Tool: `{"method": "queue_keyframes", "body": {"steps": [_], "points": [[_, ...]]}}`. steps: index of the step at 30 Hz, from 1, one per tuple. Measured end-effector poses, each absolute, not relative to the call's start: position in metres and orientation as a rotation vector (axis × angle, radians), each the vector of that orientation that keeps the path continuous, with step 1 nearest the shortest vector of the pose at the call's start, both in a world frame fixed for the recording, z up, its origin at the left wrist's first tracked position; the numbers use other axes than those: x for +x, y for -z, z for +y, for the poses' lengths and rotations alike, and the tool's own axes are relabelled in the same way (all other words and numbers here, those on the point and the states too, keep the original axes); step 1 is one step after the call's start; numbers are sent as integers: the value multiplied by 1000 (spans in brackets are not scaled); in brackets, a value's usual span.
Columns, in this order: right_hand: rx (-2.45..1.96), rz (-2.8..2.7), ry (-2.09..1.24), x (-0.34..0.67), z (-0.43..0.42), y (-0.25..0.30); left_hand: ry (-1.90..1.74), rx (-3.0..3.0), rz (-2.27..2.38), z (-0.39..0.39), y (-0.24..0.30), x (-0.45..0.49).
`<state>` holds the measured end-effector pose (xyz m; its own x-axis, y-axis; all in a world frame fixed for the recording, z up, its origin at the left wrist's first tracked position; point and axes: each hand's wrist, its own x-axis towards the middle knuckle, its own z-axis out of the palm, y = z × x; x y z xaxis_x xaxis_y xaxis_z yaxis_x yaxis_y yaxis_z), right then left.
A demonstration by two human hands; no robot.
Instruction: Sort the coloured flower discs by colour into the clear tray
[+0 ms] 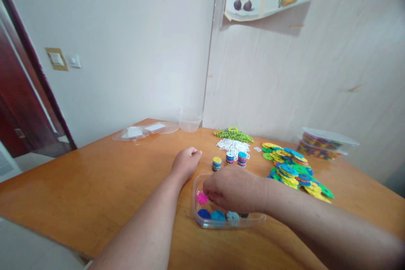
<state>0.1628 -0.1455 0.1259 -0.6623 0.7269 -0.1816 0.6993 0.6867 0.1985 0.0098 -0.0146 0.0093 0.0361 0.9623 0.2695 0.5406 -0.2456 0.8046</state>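
My right hand [232, 189] reaches into a clear plastic tray [198, 219] on the wooden table and its curled fingers pinch a pink snowflake disc [202, 198]. Blue and teal discs [218, 215] lie along the tray's near side. My left hand [186, 162] rests on the table just behind the tray, fingers curled into a loose fist; I see nothing in it. Three short stacks of coloured discs [230, 158] stand a little beyond both hands.
A loose heap of mixed coloured discs [292, 171] spreads to the right. Green discs [234, 135] and white discs [233, 147] lie behind the stacks. A lidded box of discs [322, 142] stands far right; a clear cup [190, 123] and flat lids [144, 130] stand at the back.
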Motion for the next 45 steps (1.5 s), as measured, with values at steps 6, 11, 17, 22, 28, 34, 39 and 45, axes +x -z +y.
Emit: {"method": "queue_keyframes", "body": {"steps": [6,11,17,22,28,34,39,45], "points": [[1065,2607,-98,156,-149,-125,-1110,1833,1531,-15,-10,10],[1100,2575,-178,157,-145,-121,-1124,1842,1533,-14,-9,10],[1104,2588,-161,155,-148,-124,-1124,1834,1514,-14,-8,10],[1104,2566,-188,154,-148,-122,-1128,1829,1524,-14,-8,10],[1178,2586,-173,160,-147,-123,-1140,1830,1502,-14,-8,10],[1649,2693,-182,183,-126,-137,-1143,1884,1482,-15,-8,9],[1796,2615,-184,198,-101,-143,-1153,1873,1468,-15,-8,8],[1759,2500,-66,198,-74,-136,-1166,1842,1492,-13,-6,8]]}}
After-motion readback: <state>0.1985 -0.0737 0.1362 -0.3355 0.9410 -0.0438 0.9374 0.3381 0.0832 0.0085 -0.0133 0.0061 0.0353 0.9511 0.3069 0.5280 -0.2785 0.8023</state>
